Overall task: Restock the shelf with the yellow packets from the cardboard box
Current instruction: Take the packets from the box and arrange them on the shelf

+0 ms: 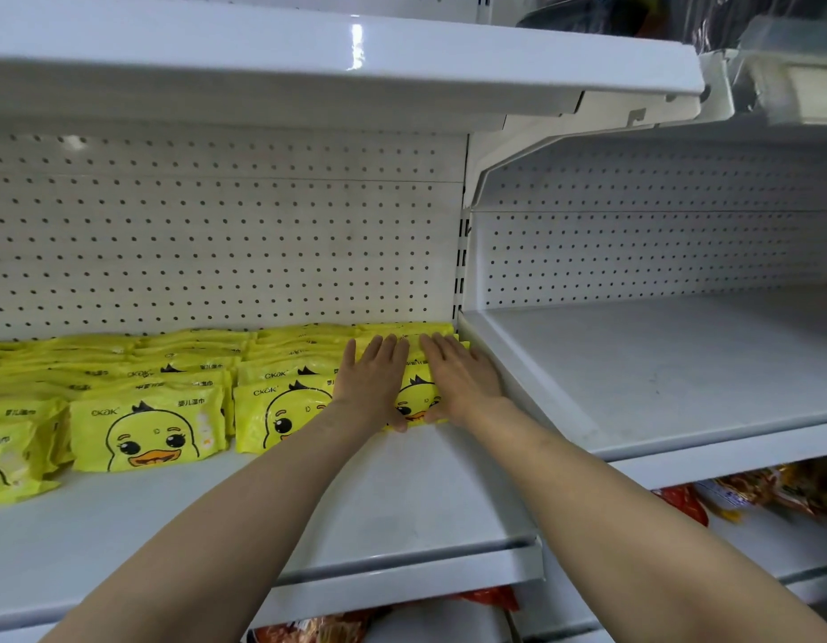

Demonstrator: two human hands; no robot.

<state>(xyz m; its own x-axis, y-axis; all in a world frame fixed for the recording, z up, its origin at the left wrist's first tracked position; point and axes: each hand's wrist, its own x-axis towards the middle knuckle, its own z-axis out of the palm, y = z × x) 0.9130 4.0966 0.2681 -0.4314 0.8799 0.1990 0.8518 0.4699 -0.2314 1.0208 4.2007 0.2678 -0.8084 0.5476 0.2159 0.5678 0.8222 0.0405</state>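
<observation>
Both hands laid flat on the rightmost stack of yellow packets (414, 392), at the right end of the white shelf (402, 494), hard against the upright divider. Left hand (372, 378) with fingers straight and spread over the stack's top, thumb tucked under the front edge. Right hand (462, 375) likewise flat, fingers pointing toward the pegboard back wall (217, 234), thumb at the front edge near the left thumb. Neither clenched; pressing on the stack rather than wrapping it. More yellow duck-face packets (147, 429) in rows to the left along the same shelf, leaning back in overlapping files. Bare neighbouring shelf (657, 364) to the right. Red and orange snack bags (773, 489) on the lower level. Cardboard box out of view.
</observation>
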